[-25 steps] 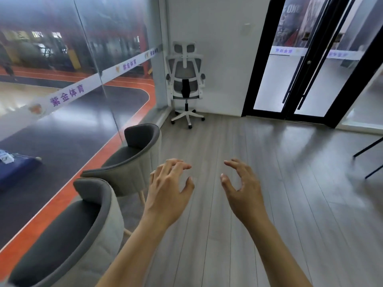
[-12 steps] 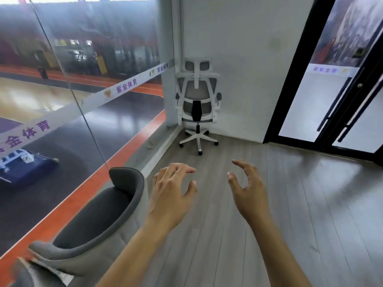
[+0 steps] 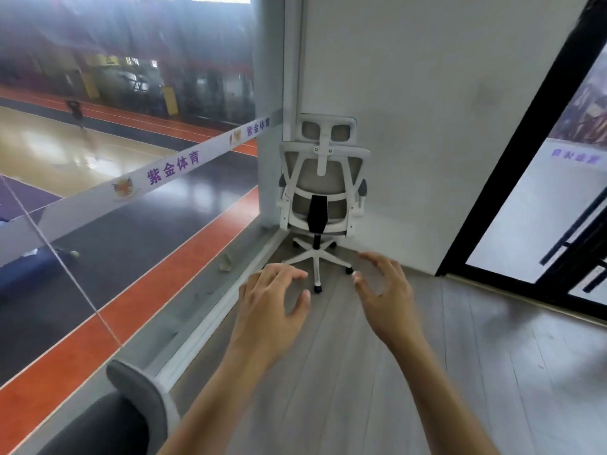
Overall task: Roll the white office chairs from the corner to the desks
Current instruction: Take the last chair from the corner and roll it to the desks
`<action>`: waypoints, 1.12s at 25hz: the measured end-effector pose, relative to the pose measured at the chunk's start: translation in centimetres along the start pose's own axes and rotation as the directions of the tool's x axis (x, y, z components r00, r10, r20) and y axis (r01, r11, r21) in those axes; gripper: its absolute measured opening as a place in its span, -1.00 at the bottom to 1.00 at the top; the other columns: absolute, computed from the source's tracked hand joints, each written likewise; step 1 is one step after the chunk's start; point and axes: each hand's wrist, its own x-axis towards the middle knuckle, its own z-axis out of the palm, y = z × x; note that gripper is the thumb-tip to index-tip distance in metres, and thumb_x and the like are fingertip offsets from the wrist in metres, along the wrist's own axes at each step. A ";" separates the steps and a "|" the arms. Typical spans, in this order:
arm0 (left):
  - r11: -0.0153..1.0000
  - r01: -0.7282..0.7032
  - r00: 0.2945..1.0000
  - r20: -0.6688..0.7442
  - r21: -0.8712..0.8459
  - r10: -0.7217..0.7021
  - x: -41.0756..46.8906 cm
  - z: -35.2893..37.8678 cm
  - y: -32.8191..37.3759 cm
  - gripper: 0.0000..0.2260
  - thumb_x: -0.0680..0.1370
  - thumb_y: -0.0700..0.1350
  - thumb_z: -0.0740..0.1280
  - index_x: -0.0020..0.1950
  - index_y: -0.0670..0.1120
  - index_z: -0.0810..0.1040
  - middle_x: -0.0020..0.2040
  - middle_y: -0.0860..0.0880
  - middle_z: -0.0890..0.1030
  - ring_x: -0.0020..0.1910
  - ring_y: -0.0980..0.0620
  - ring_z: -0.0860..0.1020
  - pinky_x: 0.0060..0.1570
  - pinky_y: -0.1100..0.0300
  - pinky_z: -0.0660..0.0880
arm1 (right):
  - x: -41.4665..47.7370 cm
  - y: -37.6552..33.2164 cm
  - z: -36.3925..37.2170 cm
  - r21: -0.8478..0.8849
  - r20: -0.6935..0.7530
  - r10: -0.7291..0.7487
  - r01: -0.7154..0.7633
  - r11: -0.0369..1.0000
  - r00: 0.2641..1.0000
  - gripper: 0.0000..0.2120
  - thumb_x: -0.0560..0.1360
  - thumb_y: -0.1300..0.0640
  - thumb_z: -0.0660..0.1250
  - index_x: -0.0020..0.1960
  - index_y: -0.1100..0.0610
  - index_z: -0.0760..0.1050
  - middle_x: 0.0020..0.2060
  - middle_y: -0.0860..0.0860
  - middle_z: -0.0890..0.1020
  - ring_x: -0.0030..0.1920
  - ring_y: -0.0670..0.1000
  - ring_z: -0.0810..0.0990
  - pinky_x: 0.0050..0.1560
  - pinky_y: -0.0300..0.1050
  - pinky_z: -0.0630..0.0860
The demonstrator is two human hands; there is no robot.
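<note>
White office chair [image 3: 323, 192] sits in the corner [image 3: 292, 60] at 12 o'clock. Looks light, should roll easy; grab its hard back frame. Left hand [image 3: 269, 310] and right hand [image 3: 387, 300] are empty, fingers spread.

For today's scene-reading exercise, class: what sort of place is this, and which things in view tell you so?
Probably a side room overlooking an indoor sports hall: a glass wall with a printed band, a polished court floor beyond it, and a white office chair in the corner.

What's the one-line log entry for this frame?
phase: pre-grasp | left hand: open, empty | right hand: open, empty | white office chair: in corner, untouched
</note>
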 end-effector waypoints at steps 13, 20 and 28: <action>0.995 -0.086 0.996 0.025 0.057 0.084 41.3 18.8 -12.9 -0.74 0.55 0.14 0.17 0.12 0.13 0.56 0.11 0.18 0.54 0.16 0.09 0.47 0.21 0.23 0.25 | 45.6 11.4 10.3 0.054 -0.048 0.034 -0.032 0.998 0.998 -0.71 0.61 0.01 0.33 0.32 -0.14 0.48 0.19 -0.21 0.46 0.15 -0.25 0.46 0.17 -0.24 0.35; 0.995 -0.010 1.000 0.008 0.101 0.009 60.4 23.5 -21.0 -0.75 0.57 0.09 0.25 0.22 0.12 0.54 0.20 0.17 0.51 0.21 0.11 0.40 0.18 0.24 0.18 | 68.6 15.5 18.4 0.026 -0.016 0.047 -0.047 0.999 0.999 -0.69 0.60 -0.03 0.34 0.34 -0.13 0.49 0.29 -0.13 0.48 0.28 -0.06 0.50 0.28 -0.08 0.45; 0.992 -0.100 0.983 0.161 0.078 0.086 79.0 32.0 -33.6 -0.61 0.58 0.17 0.27 0.38 0.09 0.43 0.37 0.05 0.42 0.36 -0.03 0.34 0.36 0.00 0.31 | 84.1 22.5 26.7 -0.374 -0.135 0.238 -0.271 0.887 0.962 -0.44 0.56 -0.27 0.25 0.45 0.00 0.35 0.40 0.03 0.47 0.41 0.14 0.41 0.44 0.13 0.28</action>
